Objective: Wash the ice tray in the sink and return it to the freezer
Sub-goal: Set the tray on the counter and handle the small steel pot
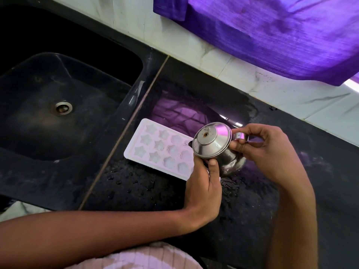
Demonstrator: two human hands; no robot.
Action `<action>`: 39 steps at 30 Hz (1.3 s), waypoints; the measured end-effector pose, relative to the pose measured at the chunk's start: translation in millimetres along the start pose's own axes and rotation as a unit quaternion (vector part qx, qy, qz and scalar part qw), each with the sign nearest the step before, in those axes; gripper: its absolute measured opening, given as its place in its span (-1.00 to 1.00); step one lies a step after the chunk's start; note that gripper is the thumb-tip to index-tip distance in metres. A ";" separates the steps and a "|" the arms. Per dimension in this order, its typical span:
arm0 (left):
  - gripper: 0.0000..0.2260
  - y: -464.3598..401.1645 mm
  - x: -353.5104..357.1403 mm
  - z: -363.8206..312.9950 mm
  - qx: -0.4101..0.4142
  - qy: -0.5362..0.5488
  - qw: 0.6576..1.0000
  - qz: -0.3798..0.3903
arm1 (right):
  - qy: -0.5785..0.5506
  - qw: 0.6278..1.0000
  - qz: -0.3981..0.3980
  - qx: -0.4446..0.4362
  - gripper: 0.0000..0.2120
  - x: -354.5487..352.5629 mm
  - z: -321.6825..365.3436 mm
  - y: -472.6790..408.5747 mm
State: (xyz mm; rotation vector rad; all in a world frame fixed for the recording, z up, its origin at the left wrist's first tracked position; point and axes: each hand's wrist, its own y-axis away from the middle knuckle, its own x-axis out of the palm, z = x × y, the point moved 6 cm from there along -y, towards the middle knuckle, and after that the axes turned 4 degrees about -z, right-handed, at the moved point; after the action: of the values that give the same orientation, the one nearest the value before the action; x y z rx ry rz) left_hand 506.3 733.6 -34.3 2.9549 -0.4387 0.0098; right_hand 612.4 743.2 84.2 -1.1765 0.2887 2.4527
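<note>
A white ice tray with star-shaped cups lies flat on the wet black counter, just right of the sink. Over its right end I hold a small steel kettle, tilted with its lid toward the tray. My left hand grips the kettle's body from below. My right hand pinches its handle on the right side. The tray's right end is hidden behind the kettle and my left hand.
The black sink with a metal drain lies to the left. Water drops dot the black counter in front of the tray. A purple curtain hangs over the white tiled wall behind.
</note>
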 end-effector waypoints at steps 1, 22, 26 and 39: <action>-0.51 0.0 0.0 -0.2 -0.001 0.000 1.000 0.000 | 0.001 1.000 0.000 0.000 -0.88 -0.1 0.3 0.4; -0.56 1.9 -2.6 -6.9 0.043 -0.012 0.999 -0.003 | -0.094 0.995 -0.009 -0.004 -0.85 -4.3 -6.9 4.0; -0.50 4.8 -5.8 -13.9 0.075 -0.029 0.996 -0.026 | -0.124 0.992 0.005 -0.025 -0.92 -1.9 -5.2 3.8; -0.52 22.5 -1.7 -7.2 0.084 -0.043 0.995 -0.021 | -0.027 0.993 0.086 -0.072 -0.89 9.1 6.1 -3.4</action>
State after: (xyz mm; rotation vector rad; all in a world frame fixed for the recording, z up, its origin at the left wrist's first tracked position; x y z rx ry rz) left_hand 498.3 713.9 -23.8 3.1383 -0.4045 -0.0896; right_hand 604.6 750.8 80.8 -1.1866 0.2097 2.6899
